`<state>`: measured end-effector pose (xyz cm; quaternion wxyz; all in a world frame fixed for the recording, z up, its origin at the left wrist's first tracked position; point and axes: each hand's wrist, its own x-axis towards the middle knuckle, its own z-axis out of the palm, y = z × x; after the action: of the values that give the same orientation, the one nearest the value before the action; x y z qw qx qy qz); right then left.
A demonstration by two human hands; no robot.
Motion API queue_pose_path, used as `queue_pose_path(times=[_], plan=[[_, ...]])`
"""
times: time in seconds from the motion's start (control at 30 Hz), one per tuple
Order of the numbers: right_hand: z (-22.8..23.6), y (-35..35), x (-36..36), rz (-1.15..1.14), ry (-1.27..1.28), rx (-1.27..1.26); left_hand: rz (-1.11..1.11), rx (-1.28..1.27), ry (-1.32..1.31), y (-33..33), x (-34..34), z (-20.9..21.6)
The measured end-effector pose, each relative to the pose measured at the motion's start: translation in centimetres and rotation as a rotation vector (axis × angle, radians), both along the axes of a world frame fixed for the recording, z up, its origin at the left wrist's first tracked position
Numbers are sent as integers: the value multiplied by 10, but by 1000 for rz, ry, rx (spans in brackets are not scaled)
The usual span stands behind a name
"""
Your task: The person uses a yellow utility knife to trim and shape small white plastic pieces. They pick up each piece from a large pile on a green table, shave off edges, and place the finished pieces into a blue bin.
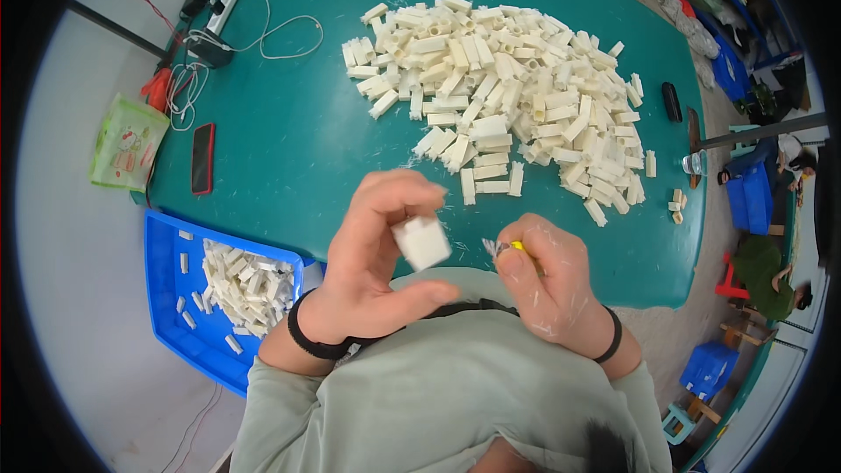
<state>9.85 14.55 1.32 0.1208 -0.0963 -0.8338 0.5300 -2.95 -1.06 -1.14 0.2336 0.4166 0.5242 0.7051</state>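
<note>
A white square-ended plastic piece [423, 243], slightly blurred, sits against the curled fingers of my left hand [372, 250]; the thumb is stretched out below it. To its right, my right hand [556, 276] is closed around a small yellow-handled tool [517, 245]. Most of that handle is hidden in the fist, and pale shavings [491, 248] cling about its tip, so the blade's kind cannot be made out. The tool and the piece are apart. Beyond both hands, a large heap of similar cream-white hollow plastic pieces [561, 109] covers the green table [289, 136].
A blue bin [166, 285] with more white pieces stands at the left. On the table lie a red-edged phone [202, 159], a power strip [222, 13] with cables, and a black case [671, 102]. A green bag [128, 144] hangs at the left edge. People sit far right.
</note>
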Motion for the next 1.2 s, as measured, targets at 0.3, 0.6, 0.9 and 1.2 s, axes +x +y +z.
queue_pose_path(times=[0.3,0.6,0.9,1.2], plan=[[-2,-2,-1,95,123,65,16,-106,256,-6,-8,7],[-4,-5,-3,106,216,140,-52,24,-65,-4,6,2],[-7,-3,-5,121,243,235,-106,50,-47,-4,5,1],[-9,5,-8,97,242,348,-193,-21,-76,-10,1,2]])
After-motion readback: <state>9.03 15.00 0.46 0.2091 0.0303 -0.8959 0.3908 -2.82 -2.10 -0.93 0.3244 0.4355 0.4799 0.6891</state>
